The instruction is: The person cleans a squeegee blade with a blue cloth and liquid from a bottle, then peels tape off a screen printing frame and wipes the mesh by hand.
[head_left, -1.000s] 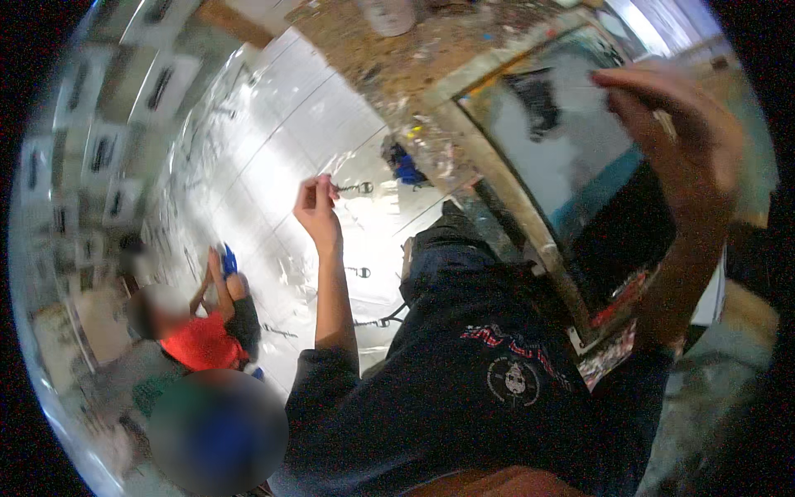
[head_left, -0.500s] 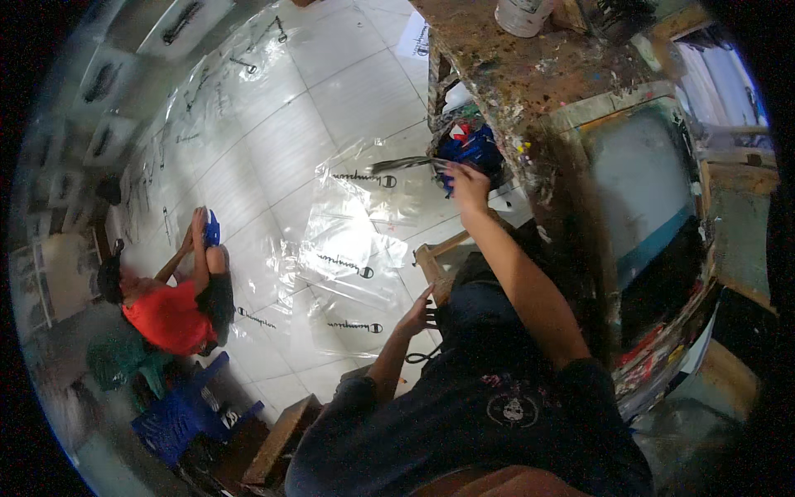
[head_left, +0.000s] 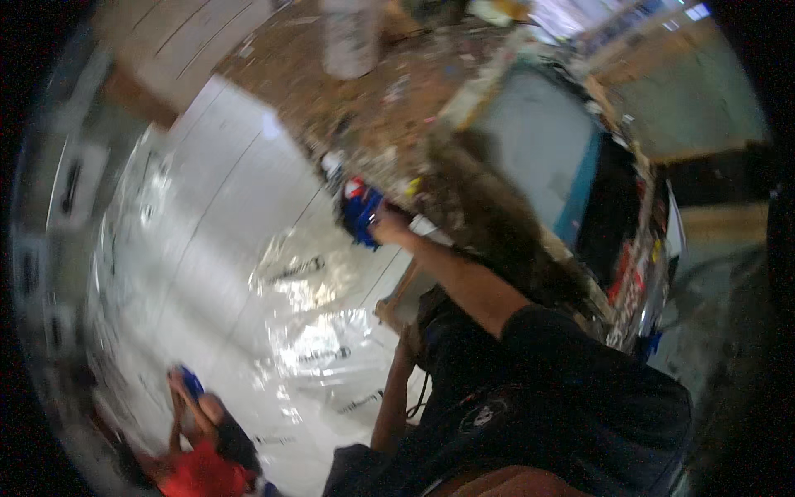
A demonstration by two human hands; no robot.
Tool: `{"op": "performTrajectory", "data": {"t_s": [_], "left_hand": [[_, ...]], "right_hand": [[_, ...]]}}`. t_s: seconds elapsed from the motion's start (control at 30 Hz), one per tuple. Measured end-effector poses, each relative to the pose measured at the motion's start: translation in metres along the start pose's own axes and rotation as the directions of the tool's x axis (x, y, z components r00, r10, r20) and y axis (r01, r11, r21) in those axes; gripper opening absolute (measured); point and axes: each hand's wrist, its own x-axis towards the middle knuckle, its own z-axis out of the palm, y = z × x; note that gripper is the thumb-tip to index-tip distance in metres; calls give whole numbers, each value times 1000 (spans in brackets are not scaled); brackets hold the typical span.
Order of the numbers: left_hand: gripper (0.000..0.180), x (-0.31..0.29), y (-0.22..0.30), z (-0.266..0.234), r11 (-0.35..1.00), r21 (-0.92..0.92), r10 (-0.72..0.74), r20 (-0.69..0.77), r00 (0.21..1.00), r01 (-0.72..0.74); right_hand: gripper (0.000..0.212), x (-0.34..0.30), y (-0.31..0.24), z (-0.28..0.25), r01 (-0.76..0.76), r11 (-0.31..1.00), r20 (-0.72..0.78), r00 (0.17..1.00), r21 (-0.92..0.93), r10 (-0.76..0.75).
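My right hand (head_left: 387, 225) reaches to a crumpled blue bundle (head_left: 361, 214) with a bit of red and white, at the edge of a paint-stained worktop (head_left: 406, 99). Its fingers overlap the bundle and are smeared by motion, so their grip cannot be made out. Lower down, my left hand (head_left: 408, 341) is beside a wooden frame piece (head_left: 399, 294) by my dark-clothed lap. The fingers of that hand are blurred and partly hidden. Clear plastic sheets (head_left: 290, 261) with dark printing lie spread over the white tiled floor to the left of both hands.
A whitish tub (head_left: 349, 41) stands on the worktop. Right of it lies a framed screen (head_left: 538, 132) with a pale mesh. At the lower left a person in red (head_left: 203, 472) sits holding something blue (head_left: 190, 383). Wooden frames (head_left: 687, 108) stand at the far right.
The view has swung to the right, shifting the whole scene. A dark strip that stuck out of my right hand no longer shows. My left hand has drawn in against the wooden frame piece.
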Motion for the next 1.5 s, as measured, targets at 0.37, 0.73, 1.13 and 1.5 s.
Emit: {"op": "performTrajectory", "data": {"t_s": [0.37,0.73,1.13,1.5], "left_hand": [[62,-10,41,46,691,722,17,29,999,-32],[62,1,43,25,693,703,-138,-90,986,161],[46,-31,194,-32,559,778,-171,-230,958,287],[24,-3,258,467,37,927,-485,343,805,-373]], "right_hand": [[22,52,34,87,37,999,-4,999,-36,-37],[51,-9,-59,35,185,820,-161,935,-542,-317],[12,-200,57,-356,290,724,-486,581,-626,-653],[50,-176,259,-469,-254,473,-401,884,-843,-241]]}}
